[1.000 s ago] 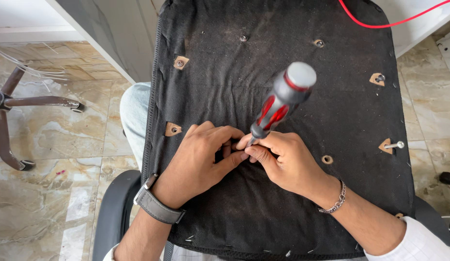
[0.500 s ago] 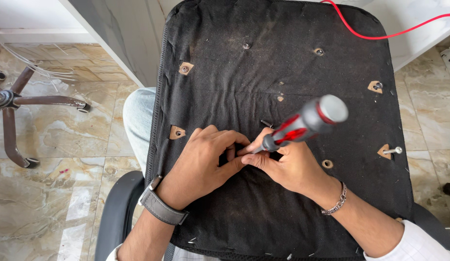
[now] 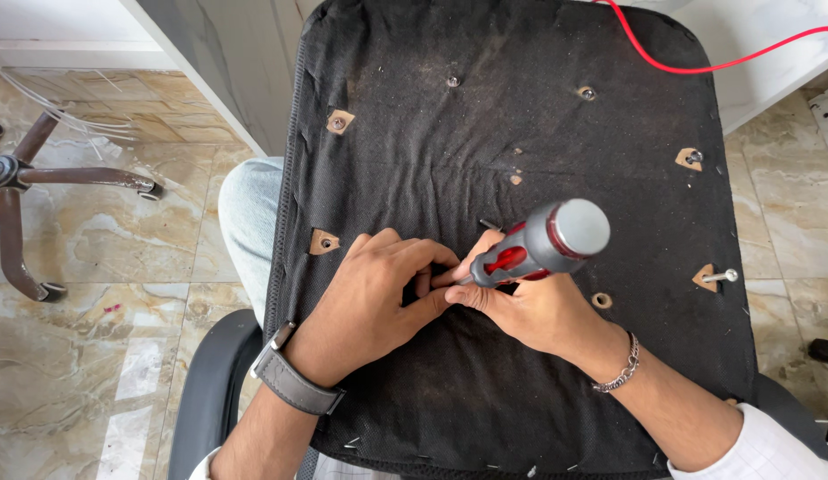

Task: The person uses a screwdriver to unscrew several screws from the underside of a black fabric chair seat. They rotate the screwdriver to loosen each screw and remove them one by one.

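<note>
An upturned chair seat (image 3: 538, 107) covered in dusty black fabric lies across my lap. My right hand (image 3: 530, 307) grips a screwdriver (image 3: 538, 249) with a red, grey and black handle near its lower end, the handle leaning up and to the right. The tip is hidden between my fingers at the middle of the seat. My left hand (image 3: 369, 298), with a grey watch strap on the wrist, presses on the fabric right beside the tip, fingers curled around that spot.
Several cut holes in the fabric show screws, and one bolt (image 3: 721, 276) sticks out at the right edge. A red cable (image 3: 699, 62) crosses the top right. A chair base (image 3: 23, 178) lies on the marble floor at left. A black armrest (image 3: 205, 391) curves below left.
The screwdriver handle swung from nearly upright down to the right, then came back up a little. Both hands stayed at the same spot on the seat.
</note>
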